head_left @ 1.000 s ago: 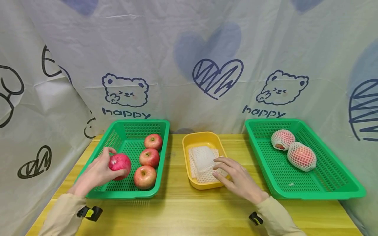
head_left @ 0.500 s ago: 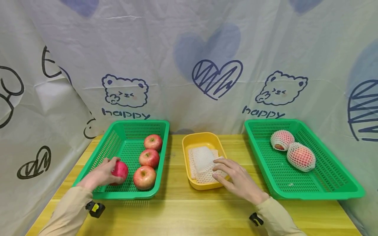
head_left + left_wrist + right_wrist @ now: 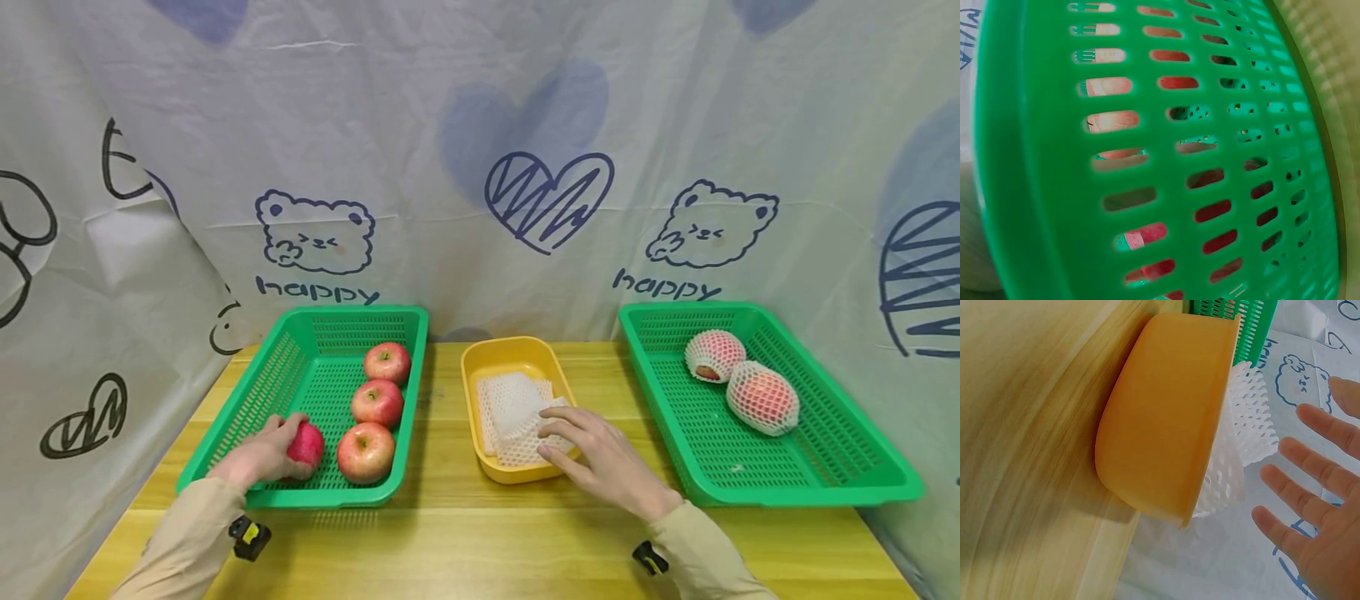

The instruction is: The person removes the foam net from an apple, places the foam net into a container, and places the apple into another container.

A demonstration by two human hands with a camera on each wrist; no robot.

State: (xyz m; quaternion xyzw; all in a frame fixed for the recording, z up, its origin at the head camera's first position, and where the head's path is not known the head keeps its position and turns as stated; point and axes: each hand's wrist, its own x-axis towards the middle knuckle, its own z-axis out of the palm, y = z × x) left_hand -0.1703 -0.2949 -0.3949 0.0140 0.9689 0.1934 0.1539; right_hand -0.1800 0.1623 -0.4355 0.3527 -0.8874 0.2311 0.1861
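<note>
My left hand (image 3: 264, 454) is down in the left green basket (image 3: 330, 498), thumb and fingers around a deep pink-red apple (image 3: 307, 447) near the front. Three paler red apples line the basket's right side: a front apple (image 3: 366, 453), a middle apple (image 3: 377, 403) and a back apple (image 3: 387, 363). In the left wrist view the slotted green wall (image 3: 1054, 187) hides most of the hand. My right hand (image 3: 600, 454) hovers with loosely spread fingers over the right edge of a yellow tub (image 3: 517, 475), close to the white foam net sleeves (image 3: 516, 408). It holds nothing.
On the right stands another green basket (image 3: 810, 496) with two net-wrapped fruits, a rear one (image 3: 715, 355) and a nearer one (image 3: 763, 398). All containers rest on the wooden table (image 3: 465, 542). A printed cloth (image 3: 450, 275) hangs behind them.
The left hand has lowered the pink-red apple toward the front of the left basket's floor, and its wrist has shifted slightly right. The right hand has stayed in place.
</note>
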